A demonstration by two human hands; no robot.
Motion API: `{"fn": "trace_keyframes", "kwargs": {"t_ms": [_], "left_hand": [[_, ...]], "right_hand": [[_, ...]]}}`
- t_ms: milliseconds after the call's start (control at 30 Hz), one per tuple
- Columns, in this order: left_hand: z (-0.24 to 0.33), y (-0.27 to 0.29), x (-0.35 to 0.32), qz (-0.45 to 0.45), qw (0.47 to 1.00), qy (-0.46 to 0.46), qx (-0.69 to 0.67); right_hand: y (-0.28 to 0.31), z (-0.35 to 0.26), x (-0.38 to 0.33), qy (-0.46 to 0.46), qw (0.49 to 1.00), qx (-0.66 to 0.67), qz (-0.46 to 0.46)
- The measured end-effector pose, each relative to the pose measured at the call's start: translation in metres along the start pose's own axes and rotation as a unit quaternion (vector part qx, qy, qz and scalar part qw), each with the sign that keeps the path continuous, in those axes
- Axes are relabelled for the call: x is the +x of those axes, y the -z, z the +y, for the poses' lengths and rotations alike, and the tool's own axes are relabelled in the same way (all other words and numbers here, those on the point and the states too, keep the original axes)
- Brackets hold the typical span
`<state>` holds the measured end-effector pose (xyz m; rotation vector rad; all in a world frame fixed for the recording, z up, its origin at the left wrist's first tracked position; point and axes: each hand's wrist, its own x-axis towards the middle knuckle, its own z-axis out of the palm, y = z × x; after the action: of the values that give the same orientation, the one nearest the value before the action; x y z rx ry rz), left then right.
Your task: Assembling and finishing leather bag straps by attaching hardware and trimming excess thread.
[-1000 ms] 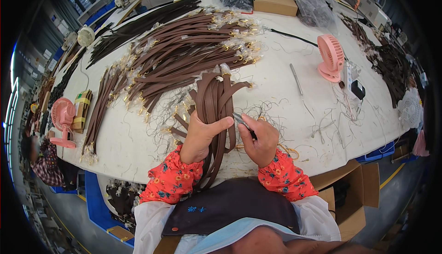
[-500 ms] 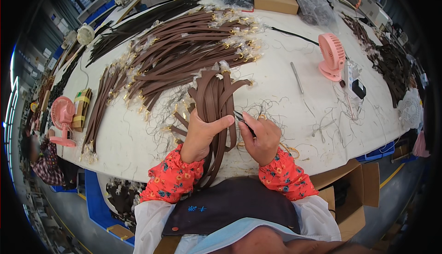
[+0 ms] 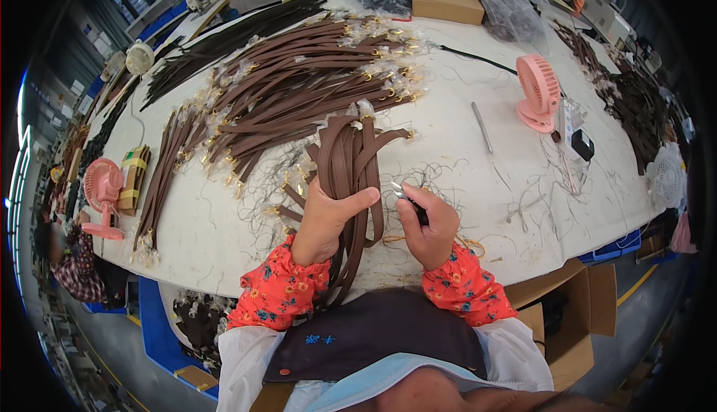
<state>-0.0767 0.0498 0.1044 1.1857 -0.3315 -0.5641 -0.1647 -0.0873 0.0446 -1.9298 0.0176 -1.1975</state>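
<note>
My left hand (image 3: 323, 222) is closed round a bundle of brown leather straps (image 3: 342, 160), thumb lying across the front. The bundle's folded upper part stands above the hand and the lower loops hang toward my apron. One strap end with gold-coloured hardware points out to the right. In my right hand (image 3: 435, 234) is a pair of small dark-handled thread snips (image 3: 418, 210). Their bright metal tip points up and left, a short gap away from the straps. Loose thread ends (image 3: 448, 173) lie on the table around both hands.
Beyond my hands lies a big pile of brown straps (image 3: 299, 83) with plastic-wrapped gold hardware, black straps (image 3: 224, 35) behind it. A pink fan (image 3: 536, 92), a metal rod (image 3: 482, 127) and a power strip (image 3: 575, 132) are at right. Another pink fan (image 3: 103, 188) stands left.
My right hand has drawn the snips slightly to the right, away from the bundle, and their tip now shows bright. My left hand holds the straps in nearly the same place.
</note>
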Motion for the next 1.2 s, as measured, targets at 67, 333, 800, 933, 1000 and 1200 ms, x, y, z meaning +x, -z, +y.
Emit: {"fn": "trace_keyframes", "kwargs": {"t_ms": [67, 333, 800, 933, 1000, 1200], "left_hand": [[-0.0006, 0.0001, 0.0009, -0.004, 1.0, 0.004, -0.008], [0.0009, 0.0008, -0.0005, -0.005, 1.0, 0.013, -0.005], [-0.002, 0.0016, 0.0009, -0.002, 1.0, 0.008, -0.003], [-0.0019, 0.0014, 0.0007, 0.001, 1.0, 0.012, -0.003], [-0.0029, 0.0005, 0.0016, -0.001, 1.0, 0.006, -0.004], [-0.0039, 0.0008, 0.0015, 0.003, 1.0, 0.002, -0.001]], "right_hand": [[0.0019, -0.0018, 0.004, 0.024, 0.999, -0.019, -0.009], [0.001, 0.0021, 0.0069, 0.091, 0.991, -0.087, -0.042], [0.0018, -0.001, 0.0091, 0.097, 0.988, -0.112, -0.045], [0.0028, -0.0017, 0.0089, 0.099, 0.984, -0.138, -0.055], [0.0021, 0.0018, 0.009, 0.113, 0.982, -0.144, -0.049], [0.0016, 0.0034, 0.0091, 0.133, 0.978, -0.158, -0.042]]}}
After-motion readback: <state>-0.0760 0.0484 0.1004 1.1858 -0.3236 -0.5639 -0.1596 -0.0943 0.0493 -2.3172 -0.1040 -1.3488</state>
